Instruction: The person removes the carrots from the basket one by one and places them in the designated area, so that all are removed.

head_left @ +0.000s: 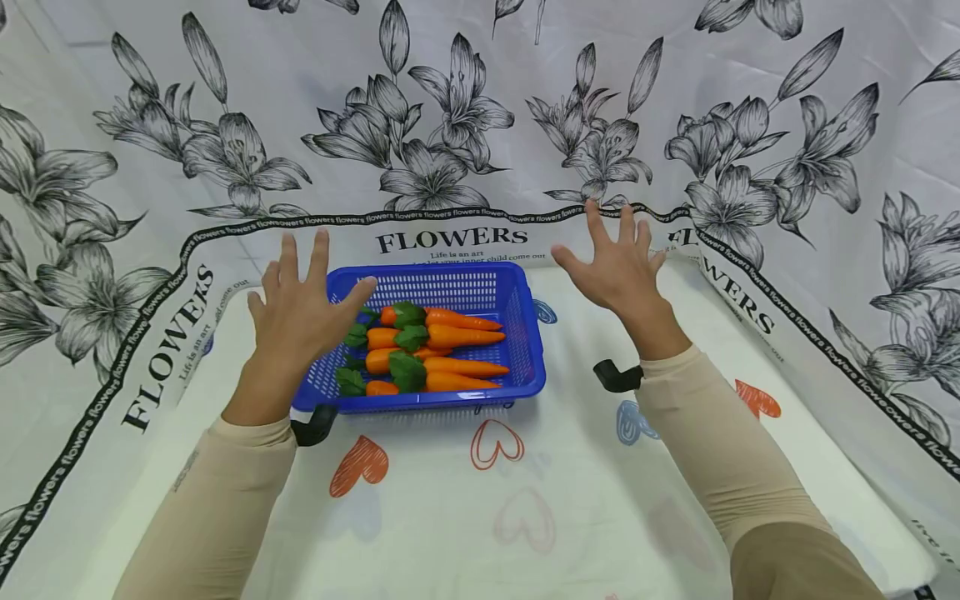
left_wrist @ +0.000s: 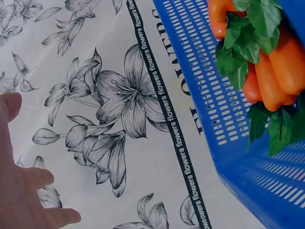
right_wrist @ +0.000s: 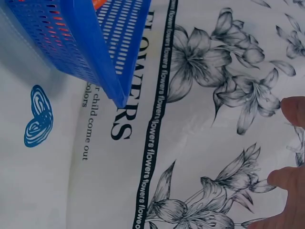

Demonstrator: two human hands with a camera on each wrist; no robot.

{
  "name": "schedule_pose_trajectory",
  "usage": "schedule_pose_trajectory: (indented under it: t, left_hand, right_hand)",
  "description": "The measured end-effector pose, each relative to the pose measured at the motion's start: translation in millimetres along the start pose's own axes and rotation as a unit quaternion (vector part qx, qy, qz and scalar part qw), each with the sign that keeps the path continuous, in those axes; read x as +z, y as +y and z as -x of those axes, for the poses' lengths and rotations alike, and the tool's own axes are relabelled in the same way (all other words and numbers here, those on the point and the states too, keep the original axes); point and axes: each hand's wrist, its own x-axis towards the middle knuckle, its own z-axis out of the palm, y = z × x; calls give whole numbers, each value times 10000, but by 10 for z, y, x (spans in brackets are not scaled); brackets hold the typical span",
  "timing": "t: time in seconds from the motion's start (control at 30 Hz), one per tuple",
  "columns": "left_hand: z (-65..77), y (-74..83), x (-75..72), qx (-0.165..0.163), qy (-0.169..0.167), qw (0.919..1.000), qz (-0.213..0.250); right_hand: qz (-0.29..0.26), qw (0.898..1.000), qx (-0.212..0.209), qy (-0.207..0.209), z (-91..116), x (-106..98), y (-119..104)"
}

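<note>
A blue perforated plastic basket stands toward the back of the table, with several orange carrots with green leaves lying in it. My left hand is raised at the basket's left side, fingers spread and holding nothing; it overlaps the basket's left edge in the head view. To the right of the basket my right hand is held up with its fingers apart, also holding nothing. In the left wrist view, leafy carrot tops show inside the basket. The right wrist view catches a corner of the basket.
The table has a pale cloth printed with red and blue hearts. Behind and at both sides hangs a white sheet with black line-drawn flowers and a lettered black band. A black curved piece sticks out at my right wrist, another at the left.
</note>
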Motion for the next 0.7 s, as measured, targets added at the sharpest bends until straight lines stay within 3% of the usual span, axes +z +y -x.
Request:
schedule_pose_trajectory:
  t: [0.27,0.7]
  left_hand:
    - [164,-159,37,23,172,9998,106]
    - [443,-478,255,-210,144,9994,219]
  right_hand:
    - [-76,9999,-84,114,23,19,-7]
    - [18,9998,-129,180,53,25,16]
